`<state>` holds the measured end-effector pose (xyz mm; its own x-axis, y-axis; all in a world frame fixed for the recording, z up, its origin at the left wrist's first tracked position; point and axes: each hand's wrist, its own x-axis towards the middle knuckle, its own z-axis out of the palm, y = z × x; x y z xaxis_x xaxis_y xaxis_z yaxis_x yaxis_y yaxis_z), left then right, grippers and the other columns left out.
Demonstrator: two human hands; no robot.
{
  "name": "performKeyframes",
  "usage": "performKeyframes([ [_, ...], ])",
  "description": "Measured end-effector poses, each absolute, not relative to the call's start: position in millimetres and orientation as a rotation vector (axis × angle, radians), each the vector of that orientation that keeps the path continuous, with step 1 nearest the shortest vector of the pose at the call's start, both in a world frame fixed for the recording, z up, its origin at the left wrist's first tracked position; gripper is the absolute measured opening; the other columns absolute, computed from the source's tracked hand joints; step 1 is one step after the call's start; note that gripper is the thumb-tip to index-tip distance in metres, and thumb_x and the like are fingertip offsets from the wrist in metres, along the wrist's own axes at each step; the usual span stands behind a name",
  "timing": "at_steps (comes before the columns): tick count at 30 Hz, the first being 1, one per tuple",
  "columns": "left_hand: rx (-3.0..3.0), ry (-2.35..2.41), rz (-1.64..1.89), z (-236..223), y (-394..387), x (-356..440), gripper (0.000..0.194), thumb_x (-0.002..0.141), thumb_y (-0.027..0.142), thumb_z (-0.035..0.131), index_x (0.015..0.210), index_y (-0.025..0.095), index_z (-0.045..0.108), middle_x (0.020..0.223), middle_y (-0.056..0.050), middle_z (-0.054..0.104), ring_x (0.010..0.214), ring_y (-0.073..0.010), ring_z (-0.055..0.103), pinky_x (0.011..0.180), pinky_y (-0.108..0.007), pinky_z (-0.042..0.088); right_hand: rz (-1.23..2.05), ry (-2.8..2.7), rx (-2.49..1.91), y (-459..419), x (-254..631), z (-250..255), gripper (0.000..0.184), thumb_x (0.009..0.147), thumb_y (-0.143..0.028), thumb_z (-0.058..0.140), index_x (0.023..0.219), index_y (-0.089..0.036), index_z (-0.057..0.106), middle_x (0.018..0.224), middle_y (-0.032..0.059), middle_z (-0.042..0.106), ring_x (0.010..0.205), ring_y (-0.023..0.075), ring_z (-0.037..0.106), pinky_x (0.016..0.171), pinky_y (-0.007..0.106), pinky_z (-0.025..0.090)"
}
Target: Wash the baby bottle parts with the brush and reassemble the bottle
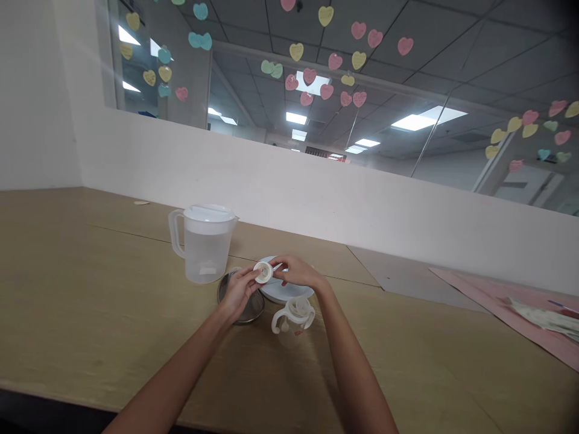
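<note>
My left hand (pixel 239 294) pinches a small white round bottle collar (pixel 263 272), its ring-shaped opening facing me. From the other side, the fingertips of my right hand (pixel 294 270) close on the collar's right edge. Just below stands a clear baby bottle (pixel 292 334) with two white side handles and a translucent piece at its top. Beneath my right hand lies a pale round plate (pixel 289 296), partly covered by it. A dark round metal tray (pixel 253 312) sits under my left hand, and a small clear item on it is mostly hidden.
A lidded translucent pitcher (pixel 205 250) with liquid stands left of the tray, handle to the left. Pink sheeting (pixel 479 295) with a plastic packet (pixel 543 316) and a pen lies at right. Behind the wooden table (pixel 113 289), a white wall (pixel 289 187) carries a window with heart-shaped notes.
</note>
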<state>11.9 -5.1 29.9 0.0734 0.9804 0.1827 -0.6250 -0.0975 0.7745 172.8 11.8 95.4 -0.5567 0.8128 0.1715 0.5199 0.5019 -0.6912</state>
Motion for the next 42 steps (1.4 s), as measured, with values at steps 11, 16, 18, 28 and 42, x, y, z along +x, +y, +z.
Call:
performKeyframes([
  [11,0.841,0.476,1.371,28.8,-6.2,12.8,0.014,0.07,0.018,0.065,0.081,0.009,0.067,0.085,-0.009,0.067,0.077,-0.017,0.06,0.062,-0.026,0.052,0.936,-2.267,-1.01,16.3,171.0,90.1,0.024,0.076,-0.017,0.055,0.099,-0.016,0.063,0.089,0.0034,0.063,0.07,0.0089,0.057,0.05,0.016,0.05],
  [16,0.866,0.46,1.36,30.8,-8.3,13.1,0.017,0.07,0.022,0.069,0.081,0.009,0.067,0.082,-0.008,0.067,0.075,-0.016,0.06,0.061,-0.025,0.051,0.962,-2.286,-1.003,17.0,171.3,89.1,0.022,0.077,-0.021,0.055,0.097,-0.016,0.062,0.088,0.0037,0.062,0.069,0.0087,0.056,0.051,0.017,0.05],
  [18,0.859,0.441,1.357,30.4,-8.0,13.0,0.017,0.068,0.022,0.07,0.079,0.009,0.067,0.079,-0.008,0.067,0.073,-0.0157,0.059,0.061,-0.025,0.051,0.955,-2.295,-1.016,18.1,171.9,88.4,0.021,0.077,-0.022,0.055,0.095,-0.016,0.062,0.089,0.0036,0.062,0.067,0.0083,0.056,0.051,0.017,0.05],
  [28,0.849,0.419,1.343,26.7,-5.8,13.0,0.014,0.066,0.018,0.071,0.076,0.008,0.067,0.077,-0.008,0.068,0.071,-0.0161,0.061,0.067,-0.028,0.051,0.983,-2.31,-1.054,19.4,174.0,87.4,0.021,0.077,-0.025,0.056,0.095,-0.015,0.062,0.09,0.0038,0.062,0.068,0.0084,0.056,0.051,0.016,0.05],
  [42,0.894,0.417,1.321,27.3,-8.7,13.3,0.015,0.066,0.015,0.07,0.08,0.009,0.067,0.078,-0.008,0.068,0.072,-0.0174,0.063,0.071,-0.029,0.05,0.997,-2.317,-1.067,20.1,175.8,86.9,0.016,0.075,-0.018,0.055,0.089,-0.015,0.062,0.083,0.0027,0.063,0.066,0.0094,0.059,0.05,0.017,0.049],
])
